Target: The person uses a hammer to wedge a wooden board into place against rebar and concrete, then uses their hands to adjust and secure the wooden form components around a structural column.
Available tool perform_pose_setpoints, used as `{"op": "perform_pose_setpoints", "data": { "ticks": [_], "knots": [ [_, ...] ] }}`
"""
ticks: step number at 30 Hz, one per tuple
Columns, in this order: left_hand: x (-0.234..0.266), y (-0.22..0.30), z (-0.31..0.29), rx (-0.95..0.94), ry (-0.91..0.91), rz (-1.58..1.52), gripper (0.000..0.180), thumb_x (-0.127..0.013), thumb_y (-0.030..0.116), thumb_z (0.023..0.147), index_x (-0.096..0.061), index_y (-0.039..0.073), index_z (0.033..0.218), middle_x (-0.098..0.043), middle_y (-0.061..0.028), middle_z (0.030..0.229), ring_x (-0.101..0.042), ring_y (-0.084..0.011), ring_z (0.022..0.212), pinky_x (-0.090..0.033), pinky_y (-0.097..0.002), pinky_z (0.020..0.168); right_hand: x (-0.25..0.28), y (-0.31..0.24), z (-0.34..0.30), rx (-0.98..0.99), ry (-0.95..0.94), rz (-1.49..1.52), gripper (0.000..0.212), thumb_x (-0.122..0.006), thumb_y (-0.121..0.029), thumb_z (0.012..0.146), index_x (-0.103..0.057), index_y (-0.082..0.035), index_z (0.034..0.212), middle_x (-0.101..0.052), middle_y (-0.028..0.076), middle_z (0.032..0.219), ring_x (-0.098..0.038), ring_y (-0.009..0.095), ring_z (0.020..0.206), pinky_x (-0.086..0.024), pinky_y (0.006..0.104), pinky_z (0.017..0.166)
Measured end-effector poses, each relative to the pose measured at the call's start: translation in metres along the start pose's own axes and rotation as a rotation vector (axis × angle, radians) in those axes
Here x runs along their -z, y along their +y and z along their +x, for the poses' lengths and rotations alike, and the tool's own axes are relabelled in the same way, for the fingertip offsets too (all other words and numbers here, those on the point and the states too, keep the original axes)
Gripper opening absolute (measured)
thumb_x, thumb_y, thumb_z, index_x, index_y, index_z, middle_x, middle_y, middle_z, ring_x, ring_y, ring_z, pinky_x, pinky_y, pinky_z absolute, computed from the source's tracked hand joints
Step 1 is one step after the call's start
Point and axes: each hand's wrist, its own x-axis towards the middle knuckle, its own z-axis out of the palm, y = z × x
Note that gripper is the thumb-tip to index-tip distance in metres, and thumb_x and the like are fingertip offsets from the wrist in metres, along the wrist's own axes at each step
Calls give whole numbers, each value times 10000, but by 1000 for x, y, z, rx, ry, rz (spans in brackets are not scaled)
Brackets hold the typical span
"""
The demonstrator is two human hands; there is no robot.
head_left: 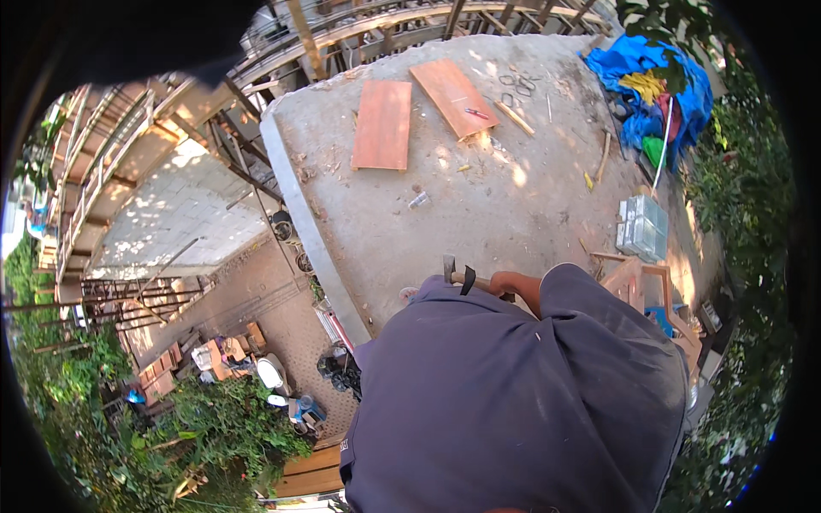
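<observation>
My right hand [506,285] reaches out from the dark shirt and is closed round the wooden handle of a hammer [449,268]. Its grey metal head points away to the left, and a black piece sits across the handle near the head. The hammer is held close in front of my body, above the concrete floor [385,231]. My left hand cannot be seen; the shirt covers much of the lower view. Beyond the hammer, two reddish-brown wooden boards [382,125] [449,94] lie flat. A small red tool [476,113] rests on the right board.
A wooden stick [515,119] and dark metal loops [517,85] lie by the boards. At right are a clear plastic box [643,227], a wooden chair [629,282] and a heaped blue tarp [637,56]. A raised ledge [301,209] borders the left side, above a lower yard.
</observation>
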Motion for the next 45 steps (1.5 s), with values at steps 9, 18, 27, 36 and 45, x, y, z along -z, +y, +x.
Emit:
{"op": "perform_pose_setpoints", "data": {
  "ticks": [9,18,27,36,45],
  "knots": [
    [87,127,119,-172,-184,312,148,-670,107,845,-681,-21,773,-682,-111,686,-686,-219,602,-549,-333,552,-67,29,-30,-420,-61,808,178,-718,-58,792,-676,78,900,-690,189,757,-689,273,628,-583,454,595],
    [123,290,247,-367,-355,625,154,-679,120,846,-681,-15,772,-684,-99,690,-681,-212,613,-553,-331,584,-198,-12,-41,-479,120,1393,394,-789,-224,749,-722,54,1020,-716,142,880,-691,258,735,-565,446,670],
    [106,416,343,-1312,-520,1157,160,-689,132,847,-681,-8,771,-686,-87,693,-677,-205,623,-556,-328,616,-244,-55,-44,-540,171,1879,442,-775,-285,746,-727,64,1012,-723,152,912,-691,246,811,-545,418,726],
    [-85,541,302,-947,-511,1224,287,-658,291,879,-741,30,965,-740,-158,897,-714,-265,818,-543,-370,769,-207,53,-61,-656,127,1964,446,-765,-281,743,-731,56,1033,-737,192,946,-711,279,865,-547,438,778],
    [-188,605,357,-905,-700,1260,358,-673,365,899,-766,32,991,-751,-139,887,-708,-208,857,-559,-377,750,-117,213,-101,-696,344,1702,335,-816,-177,652,-730,75,854,-735,178,795,-713,288,669,-575,419,657]
  ]
}}
